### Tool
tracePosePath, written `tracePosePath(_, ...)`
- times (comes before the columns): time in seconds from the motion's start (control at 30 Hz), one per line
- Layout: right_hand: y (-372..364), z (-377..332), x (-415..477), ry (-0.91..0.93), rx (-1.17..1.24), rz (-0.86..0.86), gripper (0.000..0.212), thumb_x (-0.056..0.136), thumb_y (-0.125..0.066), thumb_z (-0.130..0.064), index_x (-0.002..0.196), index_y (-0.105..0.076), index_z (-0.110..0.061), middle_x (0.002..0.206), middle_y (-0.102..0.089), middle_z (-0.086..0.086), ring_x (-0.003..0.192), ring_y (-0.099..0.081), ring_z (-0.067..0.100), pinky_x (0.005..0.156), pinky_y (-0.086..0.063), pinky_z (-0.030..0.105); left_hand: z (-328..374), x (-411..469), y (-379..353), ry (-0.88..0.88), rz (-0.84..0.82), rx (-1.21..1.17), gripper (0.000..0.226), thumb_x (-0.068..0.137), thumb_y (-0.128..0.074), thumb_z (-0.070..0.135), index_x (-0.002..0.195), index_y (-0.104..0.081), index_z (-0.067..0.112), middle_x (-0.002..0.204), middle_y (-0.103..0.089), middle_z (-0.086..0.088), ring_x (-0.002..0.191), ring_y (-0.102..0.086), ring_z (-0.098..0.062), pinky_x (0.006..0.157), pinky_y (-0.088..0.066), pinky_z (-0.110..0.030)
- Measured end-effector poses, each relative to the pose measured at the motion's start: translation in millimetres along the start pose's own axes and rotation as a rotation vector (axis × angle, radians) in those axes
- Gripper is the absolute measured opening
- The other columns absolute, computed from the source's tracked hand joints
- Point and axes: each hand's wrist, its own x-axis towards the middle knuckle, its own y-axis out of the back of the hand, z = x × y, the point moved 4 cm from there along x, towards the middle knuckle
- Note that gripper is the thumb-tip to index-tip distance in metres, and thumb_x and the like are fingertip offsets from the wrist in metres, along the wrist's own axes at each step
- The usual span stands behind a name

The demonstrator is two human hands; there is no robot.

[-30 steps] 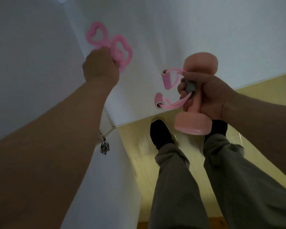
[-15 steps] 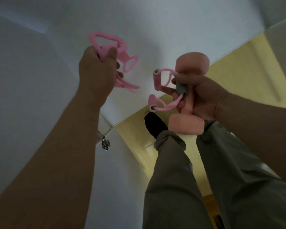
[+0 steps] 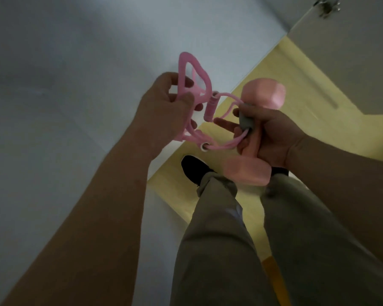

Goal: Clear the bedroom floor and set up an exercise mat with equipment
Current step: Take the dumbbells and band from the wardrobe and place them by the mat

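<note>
My left hand (image 3: pixel 164 107) grips a pink looped resistance band (image 3: pixel 182 71) in the air, above the white bed surface (image 3: pixel 75 62). My right hand (image 3: pixel 272 133) holds a pink dumbbell (image 3: pixel 263 93) upright by its handle, together with a pink tube pull-band with a grey middle piece (image 3: pixel 245 122). That band's two pink handles (image 3: pixel 210 107) hang between the hands. The right index finger points toward the left hand. The two hands are close together, the bands almost touching.
Pale yellow floor (image 3: pixel 318 102) runs diagonally beside the bed's edge. My legs in grey trousers (image 3: pixel 219 239) and a black shoe (image 3: pixel 194 167) stand on it. A pale wall or door with metal hardware (image 3: pixel 325 5) is at the top right.
My left hand lifted the looped band off the bed and brought it right, next to the right hand. The view swung so more floor shows.
</note>
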Motion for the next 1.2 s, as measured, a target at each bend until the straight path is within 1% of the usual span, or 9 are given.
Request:
tracePosePath(0.13, 7.3, 2.0, -24.1, 0.006, 0.029, -0.061, 0.059, 0.056, -0.093, -0.021, 0.107, -0.062, -0.018, 0.13, -0.067, 0.019, 0.059, -0.057, 0.01, 0.054, -0.049, 0.021, 13.3, -18.7, -9.2, 0.072, 0.011, -0.076, 0.016, 0.1, -0.06, 0.02, 0.112, -0.07, 0.019, 0.099, -0.074, 0.001, 0.079, -0.075, -0.015, 0.076, -0.063, -0.04)
tracePosePath(0.27, 1.5, 0.8, -71.9, -0.001, -0.076, -0.085, 0.031, 0.076, -0.077, -0.018, 0.105, -0.069, -0.016, 0.132, -0.066, 0.018, 0.06, -0.06, 0.011, 0.052, -0.051, 0.023, 46.4, -53.6, -22.9, 0.115, 0.086, -0.157, 0.016, 0.097, -0.065, 0.024, 0.109, -0.074, 0.017, 0.092, -0.077, 0.002, 0.08, -0.075, -0.013, 0.073, -0.064, -0.036)
tracePosePath(0.47, -10.6, -7.5, -188.9, -0.026, -0.316, -0.116, 0.039, 0.074, -0.08, -0.019, 0.108, -0.062, -0.015, 0.132, -0.066, 0.017, 0.069, -0.062, 0.014, 0.051, -0.049, 0.026, 125.3, -149.3, -39.0, 0.026, 0.247, -0.126, 0.01, 0.094, -0.07, 0.031, 0.1, -0.076, 0.026, 0.088, -0.075, 0.015, 0.078, -0.073, -0.002, 0.076, -0.062, -0.027)
tracePosePath(0.57, -21.8, -11.5, -245.8, 0.004, -0.324, -0.133, 0.036, 0.07, -0.08, -0.02, 0.103, -0.067, -0.015, 0.129, -0.068, 0.017, 0.065, -0.062, 0.014, 0.053, -0.05, 0.026, 151.8, -192.9, -39.2, 0.016, 0.3, -0.243, 0.013, 0.091, -0.072, 0.031, 0.101, -0.077, 0.024, 0.092, -0.077, 0.008, 0.086, -0.074, -0.01, 0.083, -0.062, -0.039)
tracePosePath(0.7, -34.6, -9.9, -318.3, 0.09, -0.265, -0.102, 0.018, 0.077, -0.081, -0.019, 0.093, -0.073, -0.017, 0.114, -0.073, 0.011, 0.097, -0.062, 0.021, 0.056, -0.045, 0.027, 181.4, -253.2, -33.6, 0.12, 0.352, -0.631, 0.024, 0.091, -0.074, 0.022, 0.111, -0.075, 0.01, 0.103, -0.077, -0.007, 0.094, -0.075, -0.023, 0.078, -0.062, -0.048)
tracePosePath(0.87, -49.6, 0.1, -388.7, 0.179, -0.224, -0.084, 0.019, 0.083, -0.074, -0.017, 0.1, -0.064, -0.018, 0.1, -0.068, 0.007, 0.06, -0.058, 0.015, 0.052, -0.045, 0.024, 224.3, -294.1, -22.4, 0.099, 0.323, -0.806, 0.014, 0.098, -0.065, 0.023, 0.096, -0.07, 0.01, 0.103, -0.077, -0.012, 0.095, -0.074, -0.024, 0.075, -0.061, -0.048)
tracePosePath(1.0, -74.9, 13.2, -433.1, 0.274, -0.226, -0.199, 0.018, 0.074, -0.076, -0.011, 0.089, -0.069, -0.016, 0.1, -0.066, 0.008, 0.054, -0.056, 0.015, 0.049, -0.046, 0.023, 245.8, -311.0, -16.4, 0.018, 0.252, -0.808, 0.027, 0.096, -0.063, 0.026, 0.109, -0.075, 0.006, 0.12, -0.07, -0.015, 0.111, -0.067, -0.027, 0.082, -0.061, -0.046)
tracePosePath(1.1, -98.7, 23.6, -464.2, 0.37, -0.294, -0.27, 0.025, 0.071, -0.077, -0.005, 0.094, -0.071, -0.014, 0.106, -0.068, 0.008, 0.054, -0.058, 0.014, 0.049, -0.046, 0.023, 260.6, -330.7, -11.3, -0.006, 0.321, -0.913, 0.027, 0.094, -0.068, 0.017, 0.114, -0.072, 0.0, 0.111, -0.073, -0.017, 0.091, -0.075, -0.023, 0.077, -0.062, -0.041)
tracePosePath(1.2, -118.9, 36.4, -490.7, 0.491, -0.39, -0.247, 0.034, 0.068, -0.077, -0.005, 0.1, -0.069, -0.011, 0.083, -0.069, 0.003, 0.051, -0.056, 0.015, 0.043, -0.043, 0.021, 278.7, -352.0, -8.2, -0.021, 0.358, -1.01, 0.03, 0.091, -0.072, 0.009, 0.116, -0.067, -0.006, 0.11, -0.073, -0.021, 0.093, -0.074, -0.028, 0.077, -0.063, -0.045)
